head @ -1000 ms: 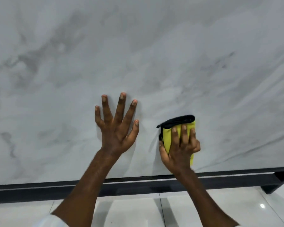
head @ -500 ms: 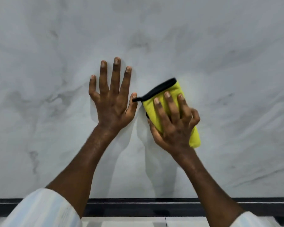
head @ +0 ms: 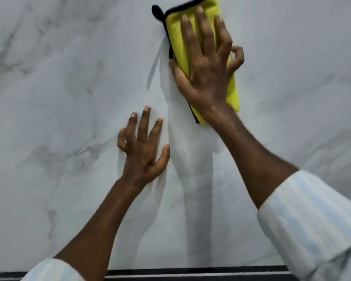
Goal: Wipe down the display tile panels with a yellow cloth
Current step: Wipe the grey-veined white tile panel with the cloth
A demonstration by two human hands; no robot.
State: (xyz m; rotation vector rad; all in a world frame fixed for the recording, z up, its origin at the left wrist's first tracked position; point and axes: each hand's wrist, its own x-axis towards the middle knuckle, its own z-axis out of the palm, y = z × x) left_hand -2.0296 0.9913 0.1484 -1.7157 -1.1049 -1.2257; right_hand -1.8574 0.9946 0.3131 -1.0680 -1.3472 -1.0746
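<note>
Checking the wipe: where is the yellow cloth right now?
In the head view the yellow cloth is top centre-right, pressed against the tile panel under the right hand, above and right of the left hand.

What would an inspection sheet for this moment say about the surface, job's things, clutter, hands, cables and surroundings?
Surface: grey-veined marble-look panel, fills the view.
Job's things: yellow cloth with black edging, folded, flat against the panel.
Clutter: nothing seen.
Hands: left hand flat on the panel, fingers spread, holding nothing; right hand presses the cloth to the panel, fingers laid over it.
Cables: nothing seen.
Surroundings: dark rail along the panel's lower edge; pale striped sleeves.
</note>
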